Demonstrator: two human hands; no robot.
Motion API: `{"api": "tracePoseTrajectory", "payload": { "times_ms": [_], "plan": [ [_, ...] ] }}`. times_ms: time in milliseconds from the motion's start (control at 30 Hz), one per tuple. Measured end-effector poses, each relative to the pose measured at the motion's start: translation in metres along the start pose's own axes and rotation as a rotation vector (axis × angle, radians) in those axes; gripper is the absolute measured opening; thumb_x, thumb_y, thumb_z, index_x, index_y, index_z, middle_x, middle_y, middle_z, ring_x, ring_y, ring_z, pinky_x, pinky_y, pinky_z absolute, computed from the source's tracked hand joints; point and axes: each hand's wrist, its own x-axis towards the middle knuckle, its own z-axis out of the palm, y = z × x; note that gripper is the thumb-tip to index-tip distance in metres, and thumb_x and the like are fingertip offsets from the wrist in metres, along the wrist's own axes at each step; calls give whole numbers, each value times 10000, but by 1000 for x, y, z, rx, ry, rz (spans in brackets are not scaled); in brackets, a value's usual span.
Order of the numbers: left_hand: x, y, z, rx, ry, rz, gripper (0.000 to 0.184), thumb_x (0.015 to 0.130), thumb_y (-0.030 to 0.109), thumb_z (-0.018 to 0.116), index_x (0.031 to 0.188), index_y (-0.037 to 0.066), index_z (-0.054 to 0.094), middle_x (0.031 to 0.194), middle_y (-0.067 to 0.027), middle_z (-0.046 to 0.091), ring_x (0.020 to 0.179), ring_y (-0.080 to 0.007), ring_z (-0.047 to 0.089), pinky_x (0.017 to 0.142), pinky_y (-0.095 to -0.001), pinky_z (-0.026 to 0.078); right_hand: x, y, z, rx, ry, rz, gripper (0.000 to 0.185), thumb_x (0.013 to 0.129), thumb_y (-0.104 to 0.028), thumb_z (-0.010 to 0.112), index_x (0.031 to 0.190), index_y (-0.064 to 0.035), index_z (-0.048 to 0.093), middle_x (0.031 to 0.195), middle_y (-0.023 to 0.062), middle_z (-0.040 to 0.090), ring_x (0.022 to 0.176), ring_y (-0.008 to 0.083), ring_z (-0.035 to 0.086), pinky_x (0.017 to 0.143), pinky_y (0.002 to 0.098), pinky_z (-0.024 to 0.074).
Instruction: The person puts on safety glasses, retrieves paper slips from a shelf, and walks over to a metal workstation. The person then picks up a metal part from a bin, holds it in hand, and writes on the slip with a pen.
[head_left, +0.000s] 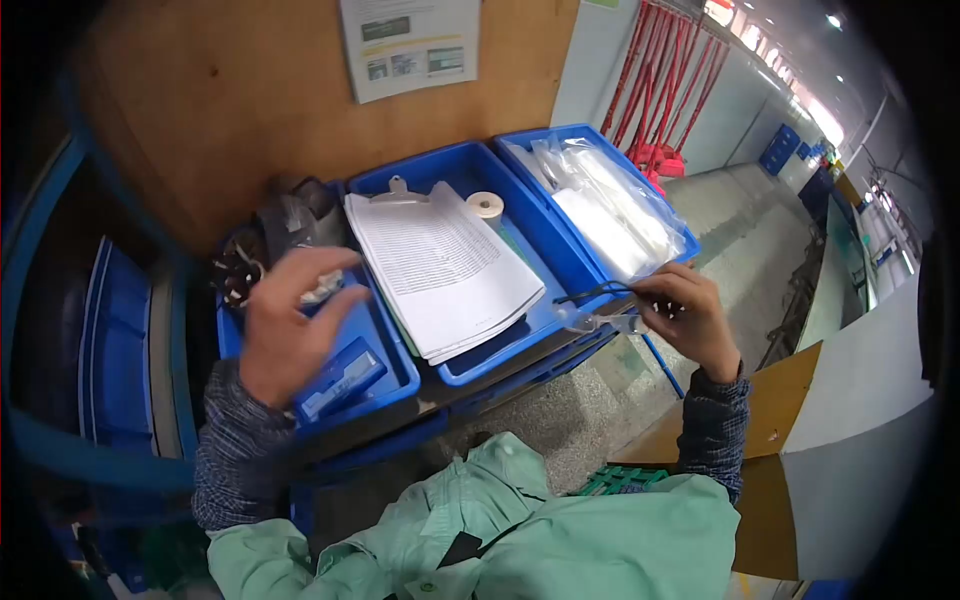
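My right hand [692, 312] is closed on a pair of clear safety glasses [585, 320] by one dark temple arm. The glasses hang over the front right corner of the middle blue tray. My left hand [285, 325], slightly blurred, is raised above the left blue tray [398, 372] with thumb and fingers apart and nothing visible between them. Below it lies a blue box with a label [345, 380]. Behind that hand are a dark bundle [240, 265] and some small white pieces [322, 288], partly hidden.
Printed sheets on a clipboard [450, 265] and a white tape roll [486, 207] lie in the middle tray [570, 255]. Plastic bags [620, 205] fill the right tray [515, 140]. A wooden panel [230, 110] stands behind. Red-handled tools [665, 80] hang against the far wall.
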Motion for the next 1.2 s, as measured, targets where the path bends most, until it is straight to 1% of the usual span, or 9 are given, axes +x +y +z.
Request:
{"api": "tracePoseTrajectory", "payload": {
  "times_ms": [233, 400, 667, 767, 833, 1033, 1100, 1133, 1200],
  "plan": [
    [-30, 47, 78, -348, -228, 159, 552, 808, 84, 752, 1311, 0, 539, 1165, -177, 602, 813, -247, 641, 713, -344, 526, 11, -49, 40, 0, -145, -244, 330, 720, 14, 751, 1036, -61, 690, 904, 68, 644, 727, 241, 666, 647, 334, 557],
    [-49, 34, 83, -221, -158, 197, 243, 813, 25, 721, 1054, 5, 691, 851, -119, 677, 747, -247, 666, 667, -334, 519, -2, -75, 58, 99, -113, -181, 381, 735, 59, 723, 1097, -56, 683, 874, 68, 620, 708, 201, 655, 612, 323, 554],
    [-91, 22, 63, -845, 139, -202, 124, 963, 25, 611, 1057, -25, 548, 914, -151, 723, 928, -213, 715, 760, -295, 569, -45, -88, 105, 714, 307, -3, 287, 766, 113, 682, 1046, 60, 650, 866, 97, 631, 710, 129, 647, 606, 229, 516],
    [-99, 26, 55, -952, 192, 60, 112, 985, 40, 568, 1079, 21, 510, 956, -181, 720, 756, -116, 625, 652, -245, 513, -52, -104, 85, 630, 316, -128, 284, 730, 117, 676, 1002, 46, 638, 841, 138, 644, 678, 182, 627, 602, 261, 506],
    [-100, 39, 38, -838, 212, 158, 95, 1018, 141, 533, 1093, 82, 533, 821, -151, 696, 699, -172, 567, 696, -299, 482, -50, -132, 83, 733, 476, -219, 245, 724, 41, 727, 953, -9, 655, 774, 121, 641, 627, 192, 600, 585, 280, 495],
    [-99, 58, 23, -1020, 255, 298, 168, 971, 339, 597, 1119, 271, 635, 915, 21, 713, 789, -129, 531, 816, -303, 366, -64, -160, 50, 684, 462, -362, 197, 776, -10, 690, 971, -9, 662, 813, 115, 645, 668, 197, 601, 617, 297, 492],
    [-95, 85, 10, -1768, 328, 247, 161, 972, 377, 533, 1069, 266, 599, 884, 50, 658, 732, -105, 470, 819, -297, 343, -69, -155, 34, 676, 443, -396, 185, 794, -27, 678, 977, -8, 664, 827, 113, 646, 681, 199, 601, 627, 303, 492],
    [-89, 115, -1, -2498, 356, 121, 179, 980, 382, 457, 1014, 230, 546, 838, 50, 600, 660, -88, 414, 803, -290, 339, -71, -150, 26, 677, 430, -415, 180, 802, -36, 671, 980, -8, 665, 833, 112, 646, 688, 200, 601, 632, 306, 491],
    [-71, 119, 15, -1846, 233, 308, 174, 971, 363, 482, 1032, 217, 554, 869, 40, 604, 692, -94, 437, 807, -295, 358, -76, -134, 8, 684, 409, -441, 172, 820, -53, 659, 986, -8, 668, 846, 110, 647, 702, 202, 602, 643, 312, 490]
  ]
}}
